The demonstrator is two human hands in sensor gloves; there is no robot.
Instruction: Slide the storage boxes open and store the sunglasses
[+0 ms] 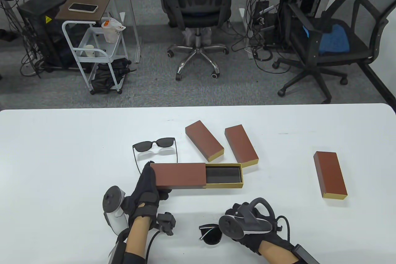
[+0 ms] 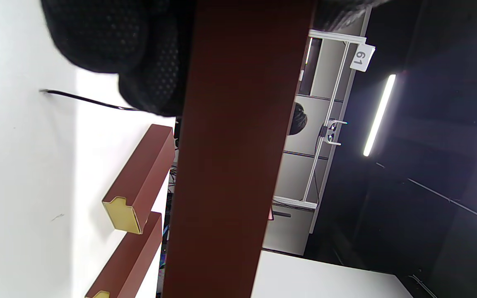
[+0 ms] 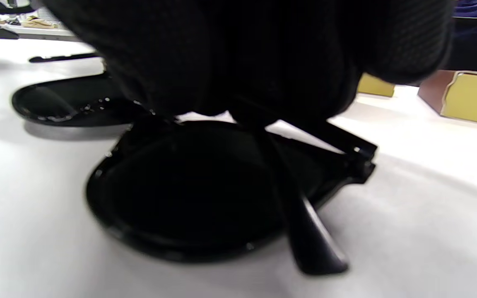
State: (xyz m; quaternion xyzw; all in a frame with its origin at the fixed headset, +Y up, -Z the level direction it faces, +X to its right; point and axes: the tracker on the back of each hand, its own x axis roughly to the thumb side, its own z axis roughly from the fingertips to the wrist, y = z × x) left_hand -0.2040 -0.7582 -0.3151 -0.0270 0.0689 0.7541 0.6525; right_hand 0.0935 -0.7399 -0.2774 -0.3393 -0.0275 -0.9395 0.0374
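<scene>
We have the half-open brown cardboard storage box with the gold inner tray (image 1: 198, 175) lying crosswise on the white table (image 1: 62, 152), its long axis left to right, and our left hand (image 1: 148, 194) grips the brown sleeve at its left end, fingers curled round it. The tray's dark foam-lined opening (image 1: 223, 174) is exposed on the right, which puts it up and a little to the left of our right hand (image 1: 247, 230). That right hand sits on the folded black sunglasses (image 1: 211, 233) near the table's front edge; the right wrist view shows the gloved fingers (image 3: 242, 62) over the frame, seemingly pinching it, so we judge it a grasp. The glasses' long axis runs roughly parallel to the box, so a short lift forward should do. Open table lies between them. A second, unfolded pair of black sunglasses (image 1: 156, 148) rests just behind the box's left end, and three closed brown boxes (image 1: 241, 149) lie behind and to the right.
</scene>
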